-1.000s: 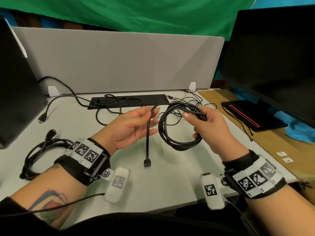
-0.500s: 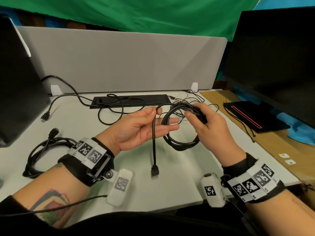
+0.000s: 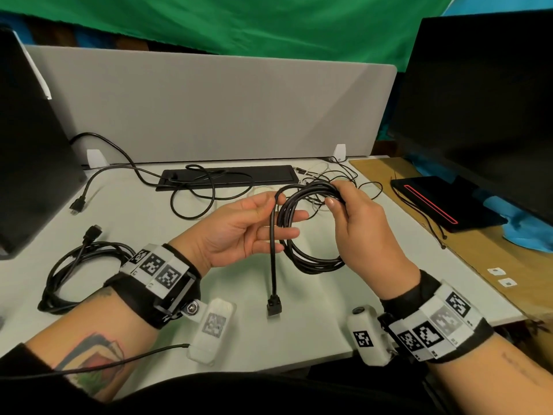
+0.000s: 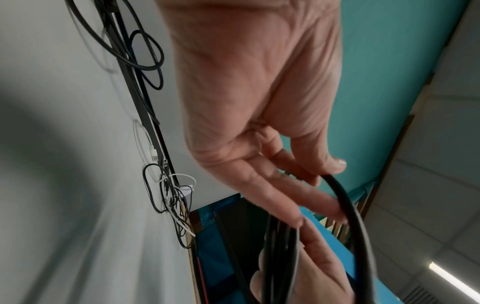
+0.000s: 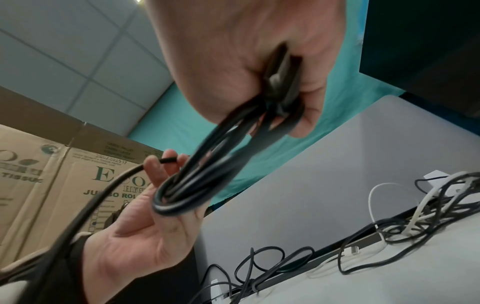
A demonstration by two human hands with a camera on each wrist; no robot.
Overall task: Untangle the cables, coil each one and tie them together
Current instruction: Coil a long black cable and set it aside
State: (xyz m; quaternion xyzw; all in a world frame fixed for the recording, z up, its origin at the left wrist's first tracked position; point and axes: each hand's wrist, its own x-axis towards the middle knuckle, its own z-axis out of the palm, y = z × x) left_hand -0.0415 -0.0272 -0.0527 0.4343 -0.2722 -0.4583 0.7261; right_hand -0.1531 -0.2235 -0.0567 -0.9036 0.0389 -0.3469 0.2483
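Note:
A black cable wound into a coil (image 3: 311, 262) hangs above the white table (image 3: 314, 330). My right hand (image 3: 338, 205) grips the coil's top strands between thumb and fingers; the right wrist view shows that right hand (image 5: 285, 102) closed round the bundle (image 5: 197, 185). My left hand (image 3: 269, 217) is palm up, its long fingers reaching through the coil. Its thumb and index finger pinch the cable's loose tail, which drops to a plug (image 3: 273, 307) just above the table. In the left wrist view the tail (image 4: 348, 216) crosses the fingers (image 4: 285, 197).
A second coiled black cable (image 3: 74, 265) lies on the table at the left. Thin black and white cables are tangled (image 3: 329, 175) at the back right, beside a black strip (image 3: 227, 176). Dark monitors stand at both sides, and a black device (image 3: 434, 202) sits on cardboard at the right.
My left hand has moved right and its fingers have slid through the coil. The right hand has kept its grip on the coil's top. The tail still hangs from the left hand.

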